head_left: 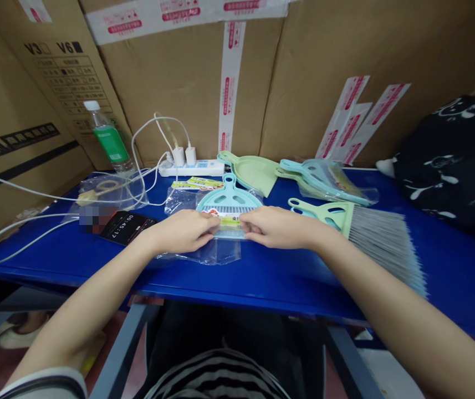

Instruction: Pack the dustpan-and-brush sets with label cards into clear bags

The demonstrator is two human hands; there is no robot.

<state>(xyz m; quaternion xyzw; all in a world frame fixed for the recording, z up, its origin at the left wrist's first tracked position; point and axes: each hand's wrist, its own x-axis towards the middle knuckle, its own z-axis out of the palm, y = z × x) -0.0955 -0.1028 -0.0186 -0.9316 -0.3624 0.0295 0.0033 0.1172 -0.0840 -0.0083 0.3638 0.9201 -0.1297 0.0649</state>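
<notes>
A light-blue mini dustpan point(229, 195) with a grey-bristled brush lying in it is in front of me on the table, handle pointing away. A yellow, white and red label point(231, 220) wraps across its front part. My left hand point(185, 230) is closed at the left end of the label and dustpan edge, fingertips curled in. At the right end, my right hand point(282, 227) is closed in the same way. Beneath and around the set lies a clear plastic bag point(216, 254); I cannot tell whether the set is partly inside it.
To the right lies a brush with grey bristles point(382, 238). Behind are a green dustpan point(258, 169) and a bagged blue set point(328, 180). On the left are a phone point(127, 227), a bottle point(110, 141), loose cables and a power strip point(204, 167). Cardboard point(179, 77) walls the back.
</notes>
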